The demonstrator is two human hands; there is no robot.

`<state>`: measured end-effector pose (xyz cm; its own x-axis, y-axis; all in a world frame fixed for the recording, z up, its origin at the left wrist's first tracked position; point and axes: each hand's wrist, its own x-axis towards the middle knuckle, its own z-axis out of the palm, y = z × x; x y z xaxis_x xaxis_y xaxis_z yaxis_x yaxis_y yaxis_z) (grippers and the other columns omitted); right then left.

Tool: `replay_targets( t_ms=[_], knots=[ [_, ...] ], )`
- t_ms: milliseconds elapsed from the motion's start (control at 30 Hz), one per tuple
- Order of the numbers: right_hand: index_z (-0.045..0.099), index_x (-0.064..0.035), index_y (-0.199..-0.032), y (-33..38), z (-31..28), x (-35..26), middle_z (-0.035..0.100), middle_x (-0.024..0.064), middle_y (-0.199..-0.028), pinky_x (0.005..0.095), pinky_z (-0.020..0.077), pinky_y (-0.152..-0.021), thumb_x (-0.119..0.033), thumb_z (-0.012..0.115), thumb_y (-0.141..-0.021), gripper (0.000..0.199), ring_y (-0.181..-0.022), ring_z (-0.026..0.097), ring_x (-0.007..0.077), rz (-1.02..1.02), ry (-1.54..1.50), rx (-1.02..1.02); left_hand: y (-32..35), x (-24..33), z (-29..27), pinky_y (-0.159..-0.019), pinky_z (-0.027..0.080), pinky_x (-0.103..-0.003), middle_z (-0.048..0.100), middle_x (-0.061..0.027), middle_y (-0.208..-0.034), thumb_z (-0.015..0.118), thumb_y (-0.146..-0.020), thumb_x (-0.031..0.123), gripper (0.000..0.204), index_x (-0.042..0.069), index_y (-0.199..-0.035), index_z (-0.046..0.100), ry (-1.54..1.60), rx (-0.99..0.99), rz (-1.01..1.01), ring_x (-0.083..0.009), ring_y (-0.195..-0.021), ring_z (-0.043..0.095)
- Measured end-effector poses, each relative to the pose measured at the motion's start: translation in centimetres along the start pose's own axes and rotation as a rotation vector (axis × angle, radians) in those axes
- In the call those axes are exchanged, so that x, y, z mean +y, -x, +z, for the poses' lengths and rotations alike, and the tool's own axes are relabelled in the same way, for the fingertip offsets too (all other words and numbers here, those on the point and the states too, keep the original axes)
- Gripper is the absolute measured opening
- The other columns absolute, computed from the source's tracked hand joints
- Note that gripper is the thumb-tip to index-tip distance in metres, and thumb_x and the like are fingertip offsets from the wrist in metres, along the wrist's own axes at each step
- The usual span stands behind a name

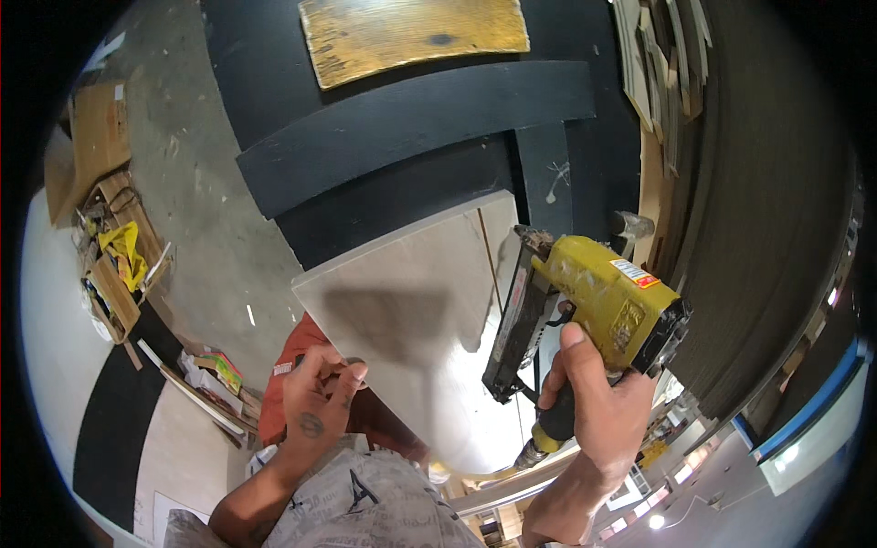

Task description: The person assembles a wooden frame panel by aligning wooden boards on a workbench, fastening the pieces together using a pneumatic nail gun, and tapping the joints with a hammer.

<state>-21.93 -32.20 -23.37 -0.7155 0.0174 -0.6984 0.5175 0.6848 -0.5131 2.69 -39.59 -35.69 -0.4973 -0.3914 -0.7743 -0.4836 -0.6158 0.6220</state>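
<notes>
My right hand (598, 397) is wrapped around the handle of a yellow and black nail gun (607, 292). The thumb lies along the handle's top, and the black magazine (513, 324) hangs over the right part of a pale panel (393, 265). A dark shadow falls across the panel's glossy surface, and a narrow brown line runs along its far right part. At the panel's near left edge my left hand (322, 388) is closed, thumb and forefinger pinched together. Whatever the pinch may hold is too small to make out. A hose fitting (530, 454) shows below the gun's handle.
Black boards (411, 119) lie beyond the panel, with a yellow-brown wood piece (416, 36) at the far end. A hammer (632, 226) rests right of the gun, beside stacked strips (671, 82). Cardboard boxes (100, 128) and scraps stand on the grey floor (196, 183) at left.
</notes>
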Motion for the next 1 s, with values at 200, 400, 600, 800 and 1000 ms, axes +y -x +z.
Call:
replay_targets(
  t_ms=[200, 400, 600, 800, 1000],
  knots=[
    [0.061, 0.0051, -0.107, 0.4, 0.5, -0.2, 0.056, 0.0046, -0.059, 0.0262, 0.0435, -0.041, -0.018, 0.068, -0.094, 0.027, -0.044, 0.053, 0.0119, -0.116, 0.1, -0.006, 0.8, 1.2, -0.1, -0.076, 0.056, -0.026, 0.066, -0.0074, -0.091, 0.067, -0.096, 0.011, 0.021, -0.004, -0.103, 0.055, -0.026, 0.032, -0.01, -0.0113, -0.083, 0.066],
    [0.062, 0.0053, -0.107, 0.5, 1.0, -0.8, 0.057, 0.0048, -0.06, 0.0261, 0.0438, -0.041, -0.016, 0.066, -0.095, 0.025, -0.044, 0.054, 0.012, -0.136, 0.144, 0.01, 0.6, 0.7, -0.2, -0.074, 0.057, -0.027, 0.067, -0.0099, -0.09, 0.068, -0.095, 0.013, 0.022, -0.003, -0.104, 0.056, -0.101, 0.034, 0.029, -0.0136, -0.081, 0.068],
    [0.062, 0.0046, -0.106, 0.4, 1.0, -0.8, 0.057, 0.0048, -0.06, 0.0262, 0.0441, -0.041, -0.016, 0.067, -0.094, 0.024, -0.045, 0.054, 0.012, -0.124, 0.13, 0.026, 0.4, 0.9, -0.1, -0.073, 0.057, -0.028, 0.067, -0.0106, -0.088, 0.068, -0.095, 0.013, 0.02, -0.003, -0.102, 0.056, -0.117, 0.024, 0.056, -0.0152, -0.08, 0.069],
    [0.062, 0.0041, -0.105, 0.3, 1.0, -1.7, 0.057, 0.0049, -0.06, 0.0261, 0.0448, -0.041, -0.016, 0.068, -0.094, 0.024, -0.044, 0.054, 0.0126, -0.173, 0.174, -0.031, 0.5, 0.4, -0.4, -0.073, 0.056, -0.026, 0.063, -0.0098, -0.089, 0.068, -0.094, 0.011, 0.02, -0.004, -0.099, 0.055, -0.091, 0.01, 0.014, -0.0132, -0.081, 0.066],
    [0.062, 0.0034, -0.104, 0.5, 1.5, -2.0, 0.057, 0.0046, -0.059, 0.0257, 0.0448, -0.041, -0.017, 0.07, -0.093, 0.024, -0.045, 0.055, 0.0125, -0.136, 0.168, -0.051, 0.5, 0.3, -0.6, -0.074, 0.056, -0.027, 0.063, -0.0087, -0.091, 0.07, -0.094, 0.011, 0.022, -0.003, -0.099, 0.054, -0.039, 0.001, -0.037, -0.0117, -0.083, 0.064]
  ],
)
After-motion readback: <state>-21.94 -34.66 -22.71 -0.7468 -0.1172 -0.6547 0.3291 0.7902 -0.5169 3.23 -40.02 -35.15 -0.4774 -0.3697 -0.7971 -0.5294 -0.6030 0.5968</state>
